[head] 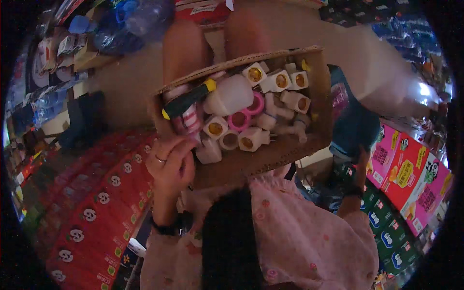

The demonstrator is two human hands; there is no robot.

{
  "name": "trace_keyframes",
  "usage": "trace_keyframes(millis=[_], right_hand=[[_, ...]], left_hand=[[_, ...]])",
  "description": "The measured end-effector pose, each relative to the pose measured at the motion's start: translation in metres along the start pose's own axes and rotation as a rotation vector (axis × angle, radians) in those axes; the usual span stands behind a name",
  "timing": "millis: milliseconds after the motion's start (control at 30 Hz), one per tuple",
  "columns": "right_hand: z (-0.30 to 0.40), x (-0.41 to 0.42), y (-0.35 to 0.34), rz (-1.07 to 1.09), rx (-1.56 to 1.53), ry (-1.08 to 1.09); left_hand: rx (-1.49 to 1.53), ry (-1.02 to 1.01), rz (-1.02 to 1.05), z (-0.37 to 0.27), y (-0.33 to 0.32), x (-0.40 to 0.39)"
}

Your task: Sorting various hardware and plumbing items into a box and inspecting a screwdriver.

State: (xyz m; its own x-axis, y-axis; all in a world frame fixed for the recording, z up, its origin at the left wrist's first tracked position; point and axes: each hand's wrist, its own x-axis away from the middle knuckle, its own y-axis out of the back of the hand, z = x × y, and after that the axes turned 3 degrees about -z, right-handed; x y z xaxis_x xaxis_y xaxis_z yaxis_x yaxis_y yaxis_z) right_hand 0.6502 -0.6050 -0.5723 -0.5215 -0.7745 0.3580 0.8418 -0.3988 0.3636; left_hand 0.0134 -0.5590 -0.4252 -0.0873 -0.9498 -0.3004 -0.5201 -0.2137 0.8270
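An open cardboard box (284, 159) lies before me at a slant. My left hand (172, 163), with a ring on one finger, is at its near left corner with fingers curled; whether they grip the wall or a small thing is unclear. In the box are a white light bulb (233, 95), a black-and-yellow tool handle (190, 99), two pink rings (239, 120) and several white block-shaped fittings (281, 81) with amber round faces. Some show metal pins. My right hand (362, 159) is dim and partly hidden against a teal cloth item (349, 123) right of the box.
Red printed cartons (103, 198) stand at the left. Pink-and-red snack cartons (404, 174) and green cartons (391, 235) line the right. Bare legs (185, 50) show beyond the box. Blue plastic-wrapped goods (127, 25) sit at upper left; a pale blurred shape (373, 69) crosses upper right.
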Motion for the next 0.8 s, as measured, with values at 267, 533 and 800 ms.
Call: trace_keyframes(millis=[267, 533, 800], right_hand=[[0.015, -0.090, -0.088, -0.181, 0.107, 0.104], [0.070, -0.137, -0.162, 0.033, 0.638, 0.122], [0.046, -0.186, -0.180, -0.040, 0.906, 0.246]], left_hand=[[-0.116, 0.304, -0.141, -0.005, 0.016, 0.021], [-0.126, 0.369, -0.169, 0.026, 0.026, 0.018], [-0.241, 0.421, -0.105, 0.054, 0.040, 0.021]])
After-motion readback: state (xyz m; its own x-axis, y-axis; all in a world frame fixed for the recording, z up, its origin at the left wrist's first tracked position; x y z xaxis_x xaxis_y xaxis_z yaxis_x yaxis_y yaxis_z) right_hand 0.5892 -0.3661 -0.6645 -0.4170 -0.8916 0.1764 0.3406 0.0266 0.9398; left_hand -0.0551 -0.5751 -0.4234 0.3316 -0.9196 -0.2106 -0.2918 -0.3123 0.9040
